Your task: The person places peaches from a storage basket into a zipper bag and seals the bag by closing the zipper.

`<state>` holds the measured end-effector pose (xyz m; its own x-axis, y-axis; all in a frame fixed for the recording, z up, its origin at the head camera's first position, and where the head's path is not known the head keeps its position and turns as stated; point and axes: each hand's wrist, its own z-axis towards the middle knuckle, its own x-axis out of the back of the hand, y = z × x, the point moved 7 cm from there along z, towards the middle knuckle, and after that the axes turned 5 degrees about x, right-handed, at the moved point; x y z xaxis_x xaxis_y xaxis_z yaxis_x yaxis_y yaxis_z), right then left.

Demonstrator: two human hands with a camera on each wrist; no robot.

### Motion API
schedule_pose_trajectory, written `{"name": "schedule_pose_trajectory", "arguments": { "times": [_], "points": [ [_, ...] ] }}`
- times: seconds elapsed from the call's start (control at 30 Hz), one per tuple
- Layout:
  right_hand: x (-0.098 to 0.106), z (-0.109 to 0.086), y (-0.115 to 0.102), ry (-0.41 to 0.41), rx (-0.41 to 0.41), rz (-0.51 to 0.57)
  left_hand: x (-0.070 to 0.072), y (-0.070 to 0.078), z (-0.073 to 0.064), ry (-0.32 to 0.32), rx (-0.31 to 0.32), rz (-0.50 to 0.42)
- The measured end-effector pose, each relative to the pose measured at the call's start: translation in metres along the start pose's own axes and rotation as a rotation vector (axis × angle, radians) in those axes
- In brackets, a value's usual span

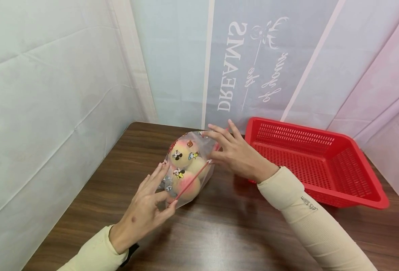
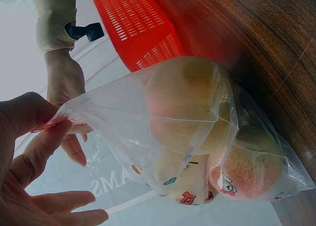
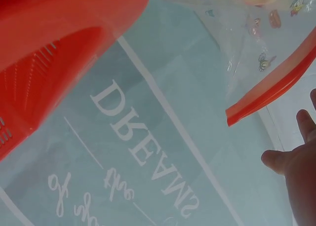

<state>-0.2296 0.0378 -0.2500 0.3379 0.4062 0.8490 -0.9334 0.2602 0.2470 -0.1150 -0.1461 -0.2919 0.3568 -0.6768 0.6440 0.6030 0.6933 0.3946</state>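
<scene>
A clear zip bag [image 1: 204, 141] with cartoon prints and a red zip strip [image 1: 192, 181] lies tilted on the table, with peaches [image 1: 185, 187] inside. My left hand [image 1: 145, 207] pinches the near corner of the strip between thumb and index finger, its other fingers extended along the bag's side. At the strip's farther part, thumb and index finger of my right hand [image 1: 234, 156] meet on the zip, while the remaining fingers spread upward. In the right wrist view the strip's far end [image 3: 242, 113] sticks out past those spread fingers; the pinching fingertips are outside that frame.
A red perforated plastic basket [image 1: 301, 162] stands right of the bag, beside my right forearm. The brown wooden table [image 1: 118, 162] meets a printed curtain [image 1: 175, 67] at the back and a pale cloth wall [image 1: 50, 94] on the left.
</scene>
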Motion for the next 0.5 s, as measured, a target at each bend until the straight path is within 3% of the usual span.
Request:
{"name": "schedule_pose_trajectory", "arguments": {
  "times": [0.5],
  "points": [
    [0.002, -0.002, 0.013, 0.015, -0.045, 0.045, -0.001, 0.000, 0.000, -0.003, 0.013, -0.005]
  ]
}}
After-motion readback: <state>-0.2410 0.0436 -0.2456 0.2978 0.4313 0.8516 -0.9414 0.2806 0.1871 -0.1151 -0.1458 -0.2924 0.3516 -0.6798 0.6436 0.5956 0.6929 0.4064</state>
